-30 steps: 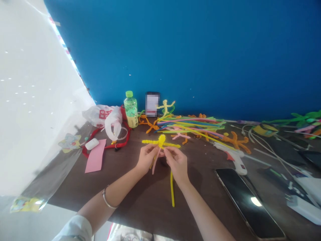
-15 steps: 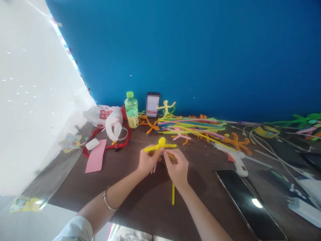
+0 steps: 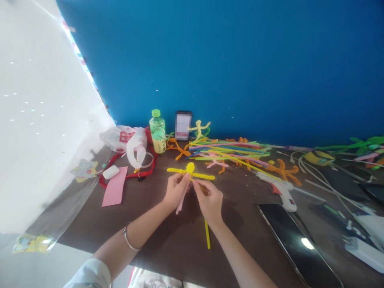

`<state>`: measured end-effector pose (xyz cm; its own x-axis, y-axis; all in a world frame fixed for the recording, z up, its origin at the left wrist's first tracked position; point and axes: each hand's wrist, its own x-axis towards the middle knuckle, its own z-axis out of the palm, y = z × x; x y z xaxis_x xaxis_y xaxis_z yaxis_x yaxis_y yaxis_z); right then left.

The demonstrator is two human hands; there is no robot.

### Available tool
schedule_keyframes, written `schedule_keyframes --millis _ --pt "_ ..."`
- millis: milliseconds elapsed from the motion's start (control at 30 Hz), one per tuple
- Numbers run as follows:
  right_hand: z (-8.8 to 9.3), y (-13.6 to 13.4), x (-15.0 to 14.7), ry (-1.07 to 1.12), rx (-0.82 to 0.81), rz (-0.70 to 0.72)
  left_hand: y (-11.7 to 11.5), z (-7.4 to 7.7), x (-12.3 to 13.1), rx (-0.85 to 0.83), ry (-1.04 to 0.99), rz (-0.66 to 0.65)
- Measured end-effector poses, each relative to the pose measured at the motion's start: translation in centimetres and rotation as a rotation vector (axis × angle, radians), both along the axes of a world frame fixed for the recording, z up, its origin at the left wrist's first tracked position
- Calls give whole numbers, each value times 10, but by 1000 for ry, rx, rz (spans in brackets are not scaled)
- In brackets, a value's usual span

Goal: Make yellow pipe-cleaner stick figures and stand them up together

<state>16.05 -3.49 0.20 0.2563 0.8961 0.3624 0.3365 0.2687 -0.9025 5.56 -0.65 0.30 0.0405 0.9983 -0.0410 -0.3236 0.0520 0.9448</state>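
A yellow pipe-cleaner figure (image 3: 191, 170) with a round head and two stretched arms is held just above the dark table (image 3: 168, 240). My left hand (image 3: 175, 192) pinches it below the head, with a pink pipe cleaner (image 3: 181, 200) running down past its fingers. My right hand (image 3: 209, 201) is closed on the figure's yellow stem, whose loose end (image 3: 207, 236) trails down toward me. Both hands meet at the figure's body.
A heap of coloured pipe cleaners (image 3: 228, 152) and orange figures (image 3: 283, 170) lies behind. A white glue gun (image 3: 282, 190) and a tablet (image 3: 297, 240) are to the right. Green bottle (image 3: 157, 131), plastic bag (image 3: 129, 144), pink paper (image 3: 114, 187) and white case (image 3: 110, 172) sit left.
The figure's arms have tilted and levelled again while my right hand turned on the stem. The yellow tail has swung slightly; the pink strand now hangs lower.
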Motion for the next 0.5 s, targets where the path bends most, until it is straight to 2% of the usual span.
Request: schedule_keyframes --millis 133,267,500 --pt "1 3 1 197 -124 34 4 -2 0 -103 -210 -125" --pt "0 7 4 289 -199 58 8 -8 -1 -153 -316 -268" --pt "-2 6 7 171 -88 37 8 -9 -2 -136 -254 -242"
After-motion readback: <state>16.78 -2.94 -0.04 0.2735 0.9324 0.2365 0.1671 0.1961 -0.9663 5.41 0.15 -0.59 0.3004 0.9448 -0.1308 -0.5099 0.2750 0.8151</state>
